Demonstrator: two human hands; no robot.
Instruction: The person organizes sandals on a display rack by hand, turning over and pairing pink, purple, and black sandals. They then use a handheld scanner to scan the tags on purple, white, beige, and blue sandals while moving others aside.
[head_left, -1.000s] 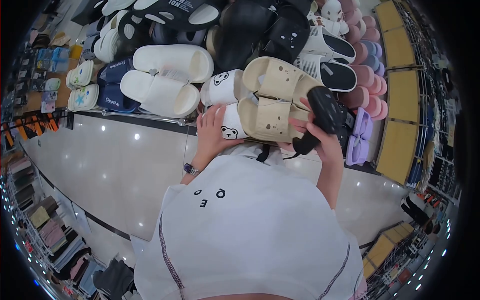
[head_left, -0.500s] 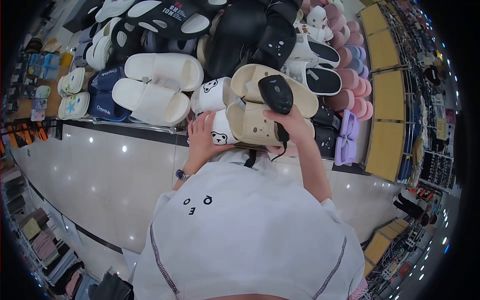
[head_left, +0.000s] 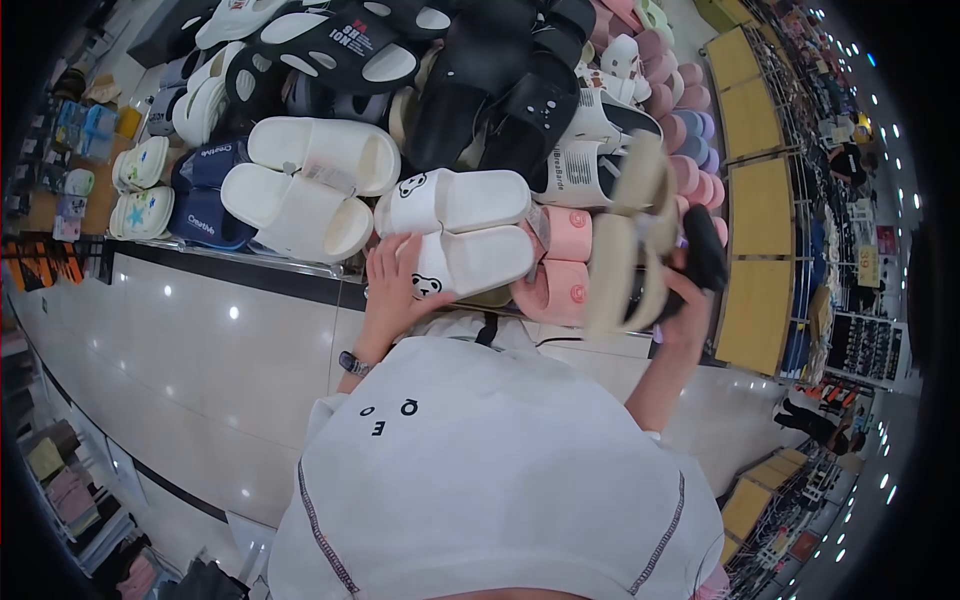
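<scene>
My left hand [head_left: 393,290] rests with its fingers spread on the toe end of a pair of white slippers [head_left: 485,228] with a bear face print, near the shelf's front edge. At the right, my right hand [head_left: 683,305] is wrapped round a black handheld scanner [head_left: 706,248] and also holds a pair of beige slippers [head_left: 632,240], which is raised, tilted and blurred by motion. Pink slippers [head_left: 560,290] lie between the white pair and the beige pair.
White slippers [head_left: 300,215] and navy slippers [head_left: 210,195] lie to the left. Black slippers [head_left: 475,90] are piled behind. A yellow-panelled rack [head_left: 755,310] stands at the right. Farther off at the lower right is a person [head_left: 815,420].
My right hand has moved right with the scanner and has lifted the beige slippers off the white pair. The white and pink slippers are now uncovered. My left hand stays on the white pair.
</scene>
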